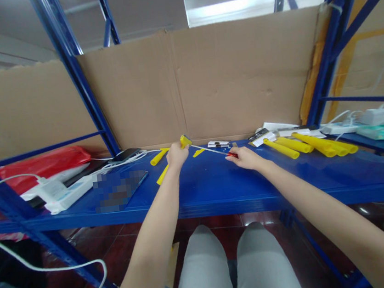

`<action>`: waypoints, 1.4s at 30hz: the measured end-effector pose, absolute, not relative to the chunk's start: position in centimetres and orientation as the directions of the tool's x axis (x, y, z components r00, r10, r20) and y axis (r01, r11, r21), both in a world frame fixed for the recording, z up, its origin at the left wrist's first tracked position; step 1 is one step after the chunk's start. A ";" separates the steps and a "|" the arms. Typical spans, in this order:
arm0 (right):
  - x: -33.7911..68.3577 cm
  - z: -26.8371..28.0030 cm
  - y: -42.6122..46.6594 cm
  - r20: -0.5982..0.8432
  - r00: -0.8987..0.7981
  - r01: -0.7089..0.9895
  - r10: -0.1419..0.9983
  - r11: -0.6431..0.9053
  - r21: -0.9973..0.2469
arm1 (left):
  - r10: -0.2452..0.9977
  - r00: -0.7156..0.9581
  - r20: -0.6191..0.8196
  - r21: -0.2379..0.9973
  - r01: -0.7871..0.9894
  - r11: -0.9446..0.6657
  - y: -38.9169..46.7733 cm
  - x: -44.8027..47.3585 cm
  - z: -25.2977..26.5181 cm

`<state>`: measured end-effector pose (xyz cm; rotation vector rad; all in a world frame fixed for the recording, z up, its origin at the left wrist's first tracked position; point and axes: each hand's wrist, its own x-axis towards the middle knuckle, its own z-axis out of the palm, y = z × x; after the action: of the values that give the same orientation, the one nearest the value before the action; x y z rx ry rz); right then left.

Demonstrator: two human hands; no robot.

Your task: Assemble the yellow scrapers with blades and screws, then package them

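On the far left I grip a small, tilted yellow plastic piece (185, 141); on the right, a red-handled screwdriver (209, 149), its thin straight metal shaft slanting left and farther away, tip beside the piece, contact unclear.

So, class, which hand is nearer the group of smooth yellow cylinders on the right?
Right. The right hand is left of the yellow cylinders, not touching them; the left hand is farther left.

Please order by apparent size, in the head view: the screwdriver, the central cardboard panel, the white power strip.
Largest: central cardboard panel
Next: white power strip
Smallest: screwdriver, partly covered by the right hand
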<state>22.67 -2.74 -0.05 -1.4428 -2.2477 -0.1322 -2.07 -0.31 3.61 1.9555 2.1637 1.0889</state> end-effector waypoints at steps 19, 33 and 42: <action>23.1 0.0 -2.3 0.513 -0.312 0.853 0.799 0.473 -0.218 | 0.803 -0.232 0.549 0.529 0.840 -0.119 -0.2 -1.6 3.7; 23.9 -0.3 -1.7 0.701 -0.219 0.840 0.679 0.497 -0.219 | 0.489 -0.212 0.846 0.501 0.631 -0.593 1.5 -1.8 1.4; 23.6 -1.0 -1.4 0.675 -0.211 0.774 0.707 0.543 -0.327 | 0.473 -0.179 0.863 0.461 0.662 -0.591 0.9 -1.5 1.5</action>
<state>23.60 -1.37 -0.96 -1.1998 -1.9579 -0.1021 -1.52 0.91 1.51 2.1009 1.4720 2.0639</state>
